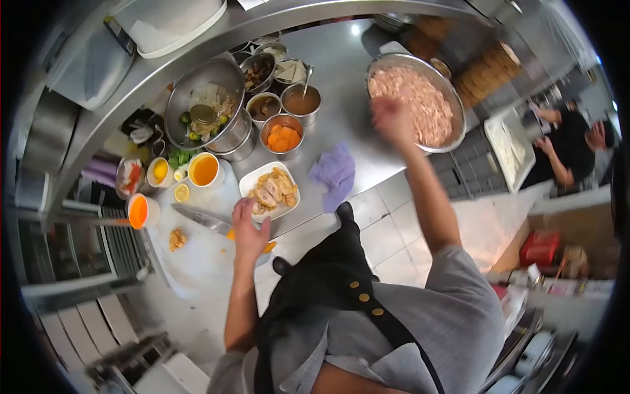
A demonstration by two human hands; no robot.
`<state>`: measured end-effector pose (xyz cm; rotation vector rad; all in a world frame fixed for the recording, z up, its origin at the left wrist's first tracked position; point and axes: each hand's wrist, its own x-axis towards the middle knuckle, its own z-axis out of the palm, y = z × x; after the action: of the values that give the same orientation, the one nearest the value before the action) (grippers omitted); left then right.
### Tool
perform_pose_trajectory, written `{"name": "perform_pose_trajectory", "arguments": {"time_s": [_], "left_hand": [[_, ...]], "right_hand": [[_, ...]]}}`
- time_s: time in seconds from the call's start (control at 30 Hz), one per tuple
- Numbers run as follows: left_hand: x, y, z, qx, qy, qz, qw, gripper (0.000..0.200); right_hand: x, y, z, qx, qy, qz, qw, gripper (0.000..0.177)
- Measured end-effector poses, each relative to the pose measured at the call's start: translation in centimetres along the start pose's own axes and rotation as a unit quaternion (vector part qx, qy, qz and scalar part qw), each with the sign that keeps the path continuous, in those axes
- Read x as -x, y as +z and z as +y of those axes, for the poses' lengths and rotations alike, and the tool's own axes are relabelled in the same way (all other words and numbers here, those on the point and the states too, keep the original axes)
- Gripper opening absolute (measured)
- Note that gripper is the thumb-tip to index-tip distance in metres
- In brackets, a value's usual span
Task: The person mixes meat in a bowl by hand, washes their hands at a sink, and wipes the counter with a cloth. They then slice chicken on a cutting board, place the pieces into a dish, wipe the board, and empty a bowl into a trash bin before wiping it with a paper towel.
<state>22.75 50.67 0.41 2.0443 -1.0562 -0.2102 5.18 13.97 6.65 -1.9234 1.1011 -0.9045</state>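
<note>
My left hand [250, 230] is at the near left corner of a white square dish [296, 196], thumb and fingers apart. Sliced cooked chicken [270, 190] fills that dish. Under my left wrist runs the orange handle of a knife [197, 215], whose blade lies on the white cutting board [197, 262]. My right hand [392, 120] hangs over the left side of a large metal bowl [461, 118] heaped with pale pink raw meat [420, 98]. Motion smears its fingers. A crumpled purple cloth [333, 174] lies on the steel counter between my hands.
Metal pots with orange pieces [284, 138] and brown sauce [302, 102] stand behind the dish. A tilted steel bowl [174, 108] is farther left. Cups of orange liquid [205, 169] and a lemon half [182, 192] edge the board. At far right is another person [571, 148].
</note>
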Motion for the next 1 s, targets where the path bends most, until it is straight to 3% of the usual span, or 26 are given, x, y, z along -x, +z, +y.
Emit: {"name": "perform_pose_trajectory", "arguments": {"time_s": [0.03,0.07,0.1,0.17,0.23,0.33,0.37,0.4,0.43,0.47,0.5,0.53,0.7,0.87,1.0], "left_hand": [[-0.4,0.8,0.1,-0.012,0.007,0.017,1.0,0.052],[-1.0,1.3,0.3,-0.021,0.008,0.052,0.998,0.052],[-1.6,1.8,0.2,-0.042,-0.012,0.068,0.997,0.051],[-1.4,3.0,0.2,-0.081,-0.062,0.108,0.989,0.048],[-0.7,4.3,1.6,-0.144,-0.131,0.162,0.967,0.041],[1.4,7.1,4.9,-0.087,-0.262,0.275,0.921,0.039],[1.8,7.6,6.9,-0.048,-0.3,0.295,0.906,0.04],[2.6,8.9,7.3,-0.084,-0.319,0.306,0.893,0.041],[2.8,9.7,8.8,-0.079,-0.361,0.308,0.877,0.043],[2.8,10.4,9.8,-0.067,-0.393,0.312,0.862,0.044],[2.7,11.2,10.0,-0.07,-0.401,0.32,0.856,0.044],[2.2,11.7,9.8,-0.086,-0.406,0.322,0.851,0.044],[-0.6,11.1,4.1,-0.187,-0.372,0.324,0.85,0.041],[-4.6,9.1,-0.1,-0.253,-0.442,0.15,0.847,0.039],[-6.0,8.9,-0.1,-0.196,-0.52,0.115,0.823,0.036]], "right_hand": [[-5.4,-2.6,1.4,-0.127,0.055,-0.048,0.989,0.019],[-10.0,-4.0,1.6,-0.054,0.068,-0.022,0.996,0.019],[-16.3,-4.6,5.4,-0.033,0.032,-0.027,0.999,0.02],[-27.9,-5.0,11.8,0.224,-0.111,0.037,0.968,0.022],[-39.9,-4.6,19.4,0.168,-0.107,-0.078,0.977,0.035],[-44.1,-4.4,18.7,0.316,-0.298,-0.101,0.895,0.034],[-49.5,-4.3,23.2,0.618,-0.339,-0.126,0.698,0.031],[-54.4,-4.1,27.0,0.798,-0.418,-0.13,0.413,0.028],[-56.8,-4.1,28.8,0.8,-0.403,-0.133,0.425,0.028],[-57.3,-4.3,28.7,0.748,-0.343,-0.123,0.555,0.028],[-58.0,-4.4,28.7,0.702,-0.302,-0.114,0.635,0.028],[-58.1,-4.1,28.4,0.678,-0.284,-0.111,0.669,0.028],[-59.4,-2.6,27.1,0.635,-0.271,-0.111,0.714,0.028],[-60.2,-1.9,26.6,0.622,-0.271,-0.111,0.726,0.027],[-60.2,-2.4,26.6,0.607,-0.276,-0.11,0.737,0.027]]}}
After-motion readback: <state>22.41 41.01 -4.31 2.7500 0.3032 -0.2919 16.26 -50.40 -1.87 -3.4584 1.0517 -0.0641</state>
